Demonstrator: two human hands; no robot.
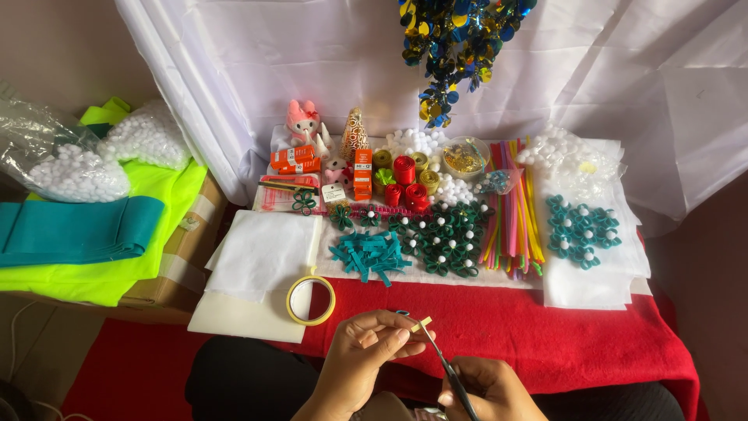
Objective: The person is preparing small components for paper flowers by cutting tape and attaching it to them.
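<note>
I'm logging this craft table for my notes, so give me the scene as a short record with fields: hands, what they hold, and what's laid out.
left hand: pinches a small yellow strip
right hand: holds scissors, blades toward the strip
nearest item: yellow tape roll on a white sheet
table cover: red cloth
laid out: teal ribbon pieces, dark green flowers, coloured sticks
far left: teal fabric

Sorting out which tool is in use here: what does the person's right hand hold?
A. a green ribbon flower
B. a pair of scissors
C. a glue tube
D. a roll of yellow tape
B: the right hand grips scissors, blades angled up toward the small yellow strip pinched in the left hand.
</note>
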